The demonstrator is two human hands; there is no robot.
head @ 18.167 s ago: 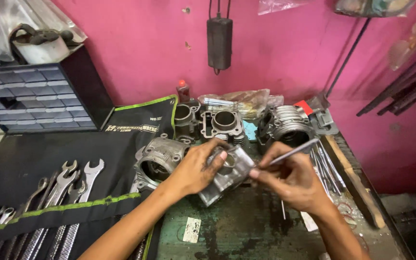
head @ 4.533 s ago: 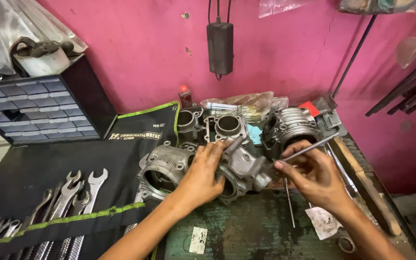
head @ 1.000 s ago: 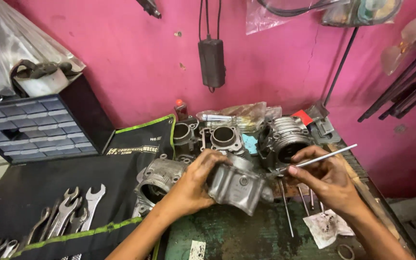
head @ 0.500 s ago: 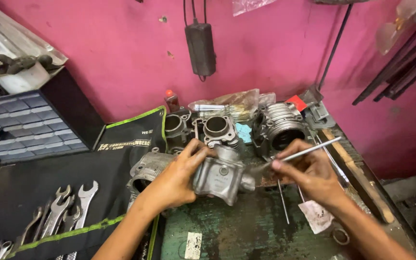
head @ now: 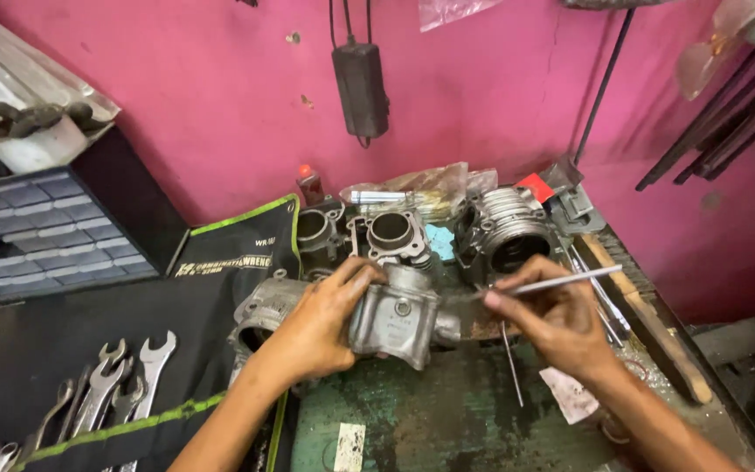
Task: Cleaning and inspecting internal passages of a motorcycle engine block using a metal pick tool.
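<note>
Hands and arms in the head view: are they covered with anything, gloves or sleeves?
No. The left hand and right hand wear no gloves, and both forearms are bare up to the picture's edge, with no sleeve in view. Dark, greasy smudges mark the fingers. No watch, ring or band shows.

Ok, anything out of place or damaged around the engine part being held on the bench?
Nothing is clearly damaged. The left hand grips the grey cylinder casting, and the right hand holds a thin metal rod at its side. One loose rod lies on the scuffed green benchtop.
</note>
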